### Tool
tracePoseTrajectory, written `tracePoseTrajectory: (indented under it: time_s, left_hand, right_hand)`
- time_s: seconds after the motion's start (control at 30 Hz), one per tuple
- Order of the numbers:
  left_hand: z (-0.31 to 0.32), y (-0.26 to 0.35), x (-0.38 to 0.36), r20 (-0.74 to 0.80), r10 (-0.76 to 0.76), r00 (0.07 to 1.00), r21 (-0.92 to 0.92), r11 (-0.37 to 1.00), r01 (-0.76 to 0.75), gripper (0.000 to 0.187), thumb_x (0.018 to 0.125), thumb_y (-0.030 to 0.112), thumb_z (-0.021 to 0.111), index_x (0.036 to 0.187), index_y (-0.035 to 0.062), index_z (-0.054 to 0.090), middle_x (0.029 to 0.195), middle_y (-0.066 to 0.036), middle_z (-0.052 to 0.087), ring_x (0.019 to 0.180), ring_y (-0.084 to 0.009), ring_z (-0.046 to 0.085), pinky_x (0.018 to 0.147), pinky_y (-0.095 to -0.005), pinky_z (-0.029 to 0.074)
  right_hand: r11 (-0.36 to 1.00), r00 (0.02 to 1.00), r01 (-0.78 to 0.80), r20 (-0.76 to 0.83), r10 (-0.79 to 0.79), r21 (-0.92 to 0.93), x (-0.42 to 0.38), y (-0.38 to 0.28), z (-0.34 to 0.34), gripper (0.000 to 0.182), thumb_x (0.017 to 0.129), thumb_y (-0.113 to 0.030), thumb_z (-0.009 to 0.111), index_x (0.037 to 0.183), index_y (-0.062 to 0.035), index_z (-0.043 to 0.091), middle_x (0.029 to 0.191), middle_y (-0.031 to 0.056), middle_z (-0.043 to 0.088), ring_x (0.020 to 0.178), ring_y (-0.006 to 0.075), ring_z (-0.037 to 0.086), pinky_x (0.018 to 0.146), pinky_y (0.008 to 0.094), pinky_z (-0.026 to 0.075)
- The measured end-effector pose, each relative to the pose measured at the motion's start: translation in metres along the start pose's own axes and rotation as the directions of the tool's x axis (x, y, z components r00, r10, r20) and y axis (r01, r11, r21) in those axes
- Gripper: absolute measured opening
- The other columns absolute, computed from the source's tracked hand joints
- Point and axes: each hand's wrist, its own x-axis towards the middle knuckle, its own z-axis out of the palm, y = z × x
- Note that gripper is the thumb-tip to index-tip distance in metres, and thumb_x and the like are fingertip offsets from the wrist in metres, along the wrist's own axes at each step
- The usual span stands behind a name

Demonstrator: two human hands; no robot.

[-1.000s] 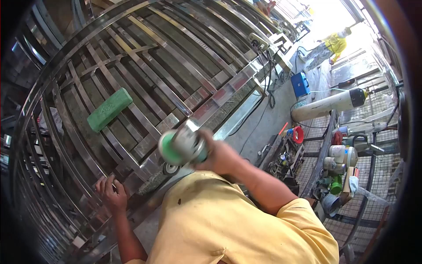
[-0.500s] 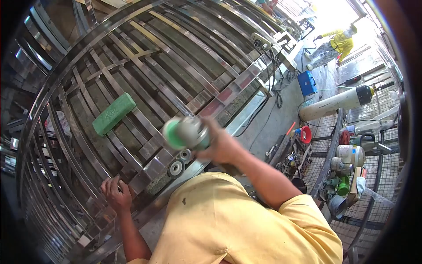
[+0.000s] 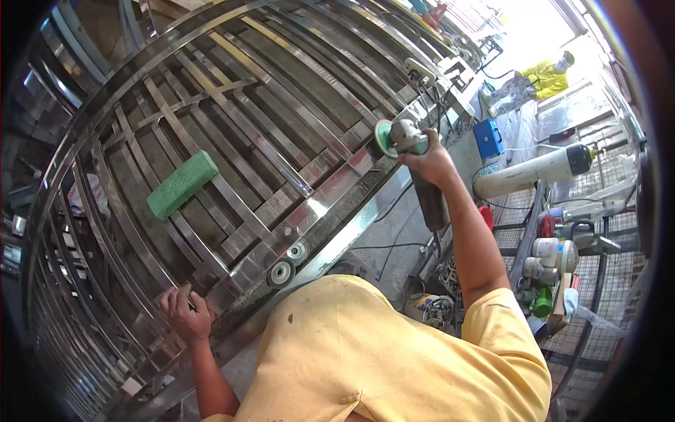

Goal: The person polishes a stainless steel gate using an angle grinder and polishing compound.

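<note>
My right hand (image 3: 432, 160) is wrapped round the head of an angle grinder (image 3: 409, 137), whose green disc (image 3: 384, 138) faces the edge rail of a shiny metal frame (image 3: 337, 188). Whether the disc touches the rail I cannot tell. At the lower left, my left hand (image 3: 186, 311) rests on the frame's corner, its fingers curled over something dark and too small to name. A green block (image 3: 183, 184) lies across the frame's bars. Two small round discs (image 3: 281, 271) sit by the near edge.
A gas cylinder (image 3: 531, 172) lies at the right, near a blue case (image 3: 488, 138) and loose cables. Tools and containers (image 3: 552, 260) stand on mesh at the right. A person in yellow (image 3: 545, 79) crouches at the upper right.
My right hand has carried the grinder away from the near middle, up and to the right along the frame's edge. My left hand stays put. The person in yellow is lower down.
</note>
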Motion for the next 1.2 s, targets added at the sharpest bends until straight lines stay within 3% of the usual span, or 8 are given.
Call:
tracePoseTrajectory:
  time_s: [0.17,0.2,0.3,0.57,0.77,0.97,1.03,1.2]
  left_hand:
    - [0.002,-0.003,-0.004,0.002,-0.020,1.000,-0.002,1.000,0.020,0.022,0.091,0.014,0.062,0.103,-0.0010,0.071,0.105,-0.018,0.069,0.115,-0.0393,0.059,0.103,-0.0503,0.046]
    - [0.004,-0.005,-0.003,0.006,-0.019,1.000,-0.011,1.000,0.019,0.022,0.091,0.014,0.062,0.103,-0.0012,0.071,0.104,-0.018,0.069,0.115,-0.0394,0.059,0.103,-0.0504,0.046]
    - [0.004,-0.006,-0.004,0.004,-0.006,1.000,-0.009,1.000,0.006,0.022,0.091,0.013,0.061,0.103,-0.0014,0.071,0.104,-0.018,0.069,0.114,-0.0397,0.059,0.102,-0.0505,0.046]
    - [0.006,0.000,-0.005,-0.060,0.060,0.996,0.045,0.997,-0.057,0.019,0.090,0.012,0.062,0.102,-0.0001,0.072,0.103,-0.017,0.069,0.113,-0.0389,0.060,0.102,-0.0496,0.047]
    - [0.008,0.000,-0.007,-0.102,-0.020,0.995,-0.010,1.000,0.019,0.024,0.091,0.013,0.062,0.109,-0.0001,0.071,0.110,-0.019,0.068,0.111,-0.0412,0.062,0.101,-0.0499,0.048]
    - [0.014,0.002,-0.010,-0.226,-0.117,0.967,-0.048,0.993,0.109,0.031,0.092,0.014,0.061,0.116,-0.0032,0.068,0.123,-0.024,0.062,0.114,-0.0436,0.061,0.099,-0.0512,0.049]
    - [0.015,0.004,-0.015,-0.251,-0.153,0.956,-0.039,0.988,0.148,0.031,0.092,0.014,0.061,0.117,-0.0036,0.068,0.124,-0.025,0.062,0.113,-0.0434,0.061,0.099,-0.0506,0.049]
    - [0.017,0.002,-0.018,-0.288,-0.210,0.934,0.044,0.972,0.232,0.030,0.091,0.016,0.063,0.114,-0.0019,0.070,0.118,-0.019,0.067,0.109,-0.0400,0.064,0.095,-0.0491,0.051]
  right_hand:
    - [0.994,0.924,0.084,0.368,-0.106,0.076,-0.101,-0.063,0.052,0.108,0.068,-0.036,0.094,0.153,-0.0105,0.032,0.113,0.0215,0.071,0.105,0.0354,0.070,0.093,0.0426,0.055]
    - [0.918,0.887,0.320,0.267,-0.377,0.233,-0.122,-0.051,0.086,0.107,0.068,-0.035,0.093,0.153,-0.0106,0.033,0.112,0.0216,0.071,0.108,0.0354,0.070,0.096,0.0421,0.053]
    - [0.948,0.751,0.142,0.593,-0.290,0.284,-0.163,-0.072,0.103,0.107,0.065,-0.036,0.094,0.151,-0.0091,0.036,0.123,0.0247,0.068,0.115,0.0415,0.067,0.101,0.0414,0.051]
    - [1.000,0.996,-0.001,0.085,-0.001,0.022,-0.030,-0.001,0.015,0.104,0.069,-0.039,0.092,0.151,-0.0051,0.036,0.106,0.0180,0.072,0.092,0.0273,0.071,0.077,0.0380,0.058]
    - [0.921,0.982,0.006,0.172,-0.079,0.390,0.020,0.042,0.023,0.105,0.077,-0.027,0.091,0.152,0.0039,0.024,0.105,0.0176,0.072,0.087,0.0212,0.071,0.074,0.0362,0.058]
    - [0.795,0.733,0.461,0.336,-0.591,0.394,-0.136,-0.042,0.113,0.107,0.066,-0.038,0.094,0.149,-0.0030,0.036,0.126,0.0313,0.065,0.121,0.0453,0.064,0.100,0.0476,0.052]
    - [0.832,0.646,0.317,0.538,-0.541,0.456,-0.165,-0.060,0.112,0.104,0.067,-0.034,0.092,0.148,-0.0023,0.035,0.116,0.0351,0.067,0.116,0.0493,0.065,0.097,0.0501,0.051]
    - [0.883,0.798,0.354,0.391,-0.458,0.309,-0.113,-0.021,0.093,0.112,0.067,-0.040,0.095,0.150,0.0022,0.032,0.133,0.0317,0.062,0.125,0.0396,0.062,0.103,0.0466,0.050]
